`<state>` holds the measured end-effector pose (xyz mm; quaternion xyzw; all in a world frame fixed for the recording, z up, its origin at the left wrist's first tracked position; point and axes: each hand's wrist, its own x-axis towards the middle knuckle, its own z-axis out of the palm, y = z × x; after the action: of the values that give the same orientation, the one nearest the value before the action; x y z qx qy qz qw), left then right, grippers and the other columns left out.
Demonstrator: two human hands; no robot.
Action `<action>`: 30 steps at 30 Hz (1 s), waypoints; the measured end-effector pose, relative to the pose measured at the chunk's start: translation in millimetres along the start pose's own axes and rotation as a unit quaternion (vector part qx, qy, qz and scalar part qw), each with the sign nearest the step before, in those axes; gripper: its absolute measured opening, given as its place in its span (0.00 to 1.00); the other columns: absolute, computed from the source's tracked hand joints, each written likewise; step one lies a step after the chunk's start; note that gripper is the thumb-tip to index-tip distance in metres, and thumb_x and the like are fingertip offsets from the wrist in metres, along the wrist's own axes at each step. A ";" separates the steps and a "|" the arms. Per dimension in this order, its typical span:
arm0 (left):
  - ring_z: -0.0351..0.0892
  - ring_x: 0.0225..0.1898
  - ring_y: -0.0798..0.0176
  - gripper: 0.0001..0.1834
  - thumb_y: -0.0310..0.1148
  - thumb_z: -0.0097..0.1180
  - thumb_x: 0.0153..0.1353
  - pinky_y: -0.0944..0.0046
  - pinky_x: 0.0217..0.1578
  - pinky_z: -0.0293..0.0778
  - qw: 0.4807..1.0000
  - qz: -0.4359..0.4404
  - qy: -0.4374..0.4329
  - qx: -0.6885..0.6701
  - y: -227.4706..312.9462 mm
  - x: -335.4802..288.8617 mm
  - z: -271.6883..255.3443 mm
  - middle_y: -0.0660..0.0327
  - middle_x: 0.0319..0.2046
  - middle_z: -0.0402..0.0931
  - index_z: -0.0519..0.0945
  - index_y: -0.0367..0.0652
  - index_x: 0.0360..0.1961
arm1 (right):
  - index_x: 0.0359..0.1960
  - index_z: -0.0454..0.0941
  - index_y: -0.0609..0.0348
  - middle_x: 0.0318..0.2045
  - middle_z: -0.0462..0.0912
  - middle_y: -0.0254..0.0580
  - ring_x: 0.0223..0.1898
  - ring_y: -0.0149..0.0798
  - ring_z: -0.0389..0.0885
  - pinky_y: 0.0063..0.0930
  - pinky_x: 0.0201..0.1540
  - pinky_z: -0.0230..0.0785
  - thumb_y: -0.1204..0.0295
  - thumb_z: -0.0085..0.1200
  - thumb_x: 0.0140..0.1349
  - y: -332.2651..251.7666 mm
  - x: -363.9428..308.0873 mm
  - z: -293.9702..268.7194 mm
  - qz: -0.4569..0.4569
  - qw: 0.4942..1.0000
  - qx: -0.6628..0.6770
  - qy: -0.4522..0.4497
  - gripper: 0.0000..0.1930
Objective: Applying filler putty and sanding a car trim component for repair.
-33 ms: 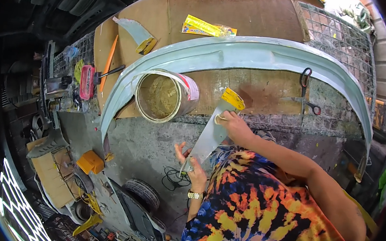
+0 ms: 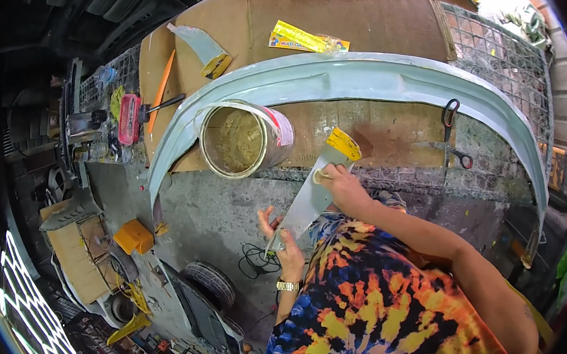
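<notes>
A pale grey trim piece [image 2: 309, 196] with a yellow upper end is held slanting in front of my body, over the bench's near edge. My left hand [image 2: 284, 244], with a gold watch at the wrist, grips its lower end, fingers on one side and thumb on the other. Bent over the piece's upper part, my right hand [image 2: 344, 188] pinches a small pale tan thing [image 2: 318, 176] against its surface; I cannot make out what it is. Just beyond to the left, a large open tin [image 2: 286, 133] of tan material lies tipped toward me.
A long curved pale bumper lip [image 2: 373, 73] arcs across the cardboard-covered bench [image 2: 351, 14]. Opened scissors [image 2: 446, 141] lie at right. A similar yellow-ended piece [image 2: 204, 45], an orange strip [image 2: 160, 89], yellow packet [image 2: 302, 37] and pink basket [image 2: 129, 119] lie around. A tyre [image 2: 210, 282] is on the floor.
</notes>
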<state>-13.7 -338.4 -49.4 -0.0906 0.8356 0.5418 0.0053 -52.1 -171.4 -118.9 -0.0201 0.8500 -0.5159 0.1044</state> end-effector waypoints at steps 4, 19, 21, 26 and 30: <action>0.65 0.55 0.53 0.43 0.64 0.35 0.68 0.51 0.56 0.63 1.000 0.001 0.000 -0.004 1.1 0.0 -0.6 0.50 0.62 0.59 0.53 0.37 0.68 | 0.48 0.79 0.57 0.44 0.78 0.46 0.47 0.48 0.75 0.39 0.50 0.69 0.78 0.53 0.59 -77.1 -11.1 4.5 -0.116 0.984 0.133 -0.029 0.14; 0.66 0.56 0.53 0.45 0.64 0.36 0.68 0.52 0.55 0.65 0.999 -0.002 0.016 -0.039 2.0 12.5 3.4 0.52 0.67 0.55 0.47 0.38 0.71 | 0.40 0.76 0.60 0.39 0.73 0.41 0.44 0.46 0.74 0.38 0.46 0.68 0.69 0.51 0.56 -42.6 -35.1 -4.3 -0.215 0.971 -0.108 -0.009 0.12; 0.66 0.55 0.53 0.44 0.62 0.38 0.68 0.52 0.55 0.65 0.999 0.014 0.015 -0.049 3.1 10.4 4.3 0.51 0.63 0.60 0.48 0.38 0.71 | 0.37 0.76 0.60 0.39 0.73 0.41 0.43 0.45 0.75 0.39 0.45 0.68 0.70 0.51 0.57 -3.7 -17.9 -22.5 -0.027 0.988 -0.142 -0.056 0.09; 0.66 0.55 0.53 0.44 0.61 0.39 0.68 0.52 0.55 0.65 0.999 0.019 -0.017 -0.044 4.6 13.2 9.3 0.51 0.61 0.61 0.48 0.38 0.71 | 0.40 0.76 0.61 0.41 0.74 0.44 0.46 0.44 0.74 0.41 0.48 0.67 0.69 0.51 0.57 -17.8 -38.0 23.3 -0.096 0.988 -0.122 0.001 0.11; 0.66 0.54 0.53 0.44 0.61 0.40 0.68 0.52 0.55 0.65 0.999 0.017 -0.019 -0.029 6.4 13.5 6.0 0.51 0.60 0.61 0.48 0.38 0.71 | 0.46 0.76 0.64 0.44 0.72 0.42 0.47 0.44 0.72 0.36 0.50 0.68 0.70 0.50 0.56 -11.8 -16.2 -3.4 -0.095 0.971 -0.219 0.020 0.17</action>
<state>-28.5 -332.4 -47.5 -0.0659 0.8208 0.5674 0.0098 -37.8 -171.6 -104.4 -0.1133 0.9385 -0.3246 0.0310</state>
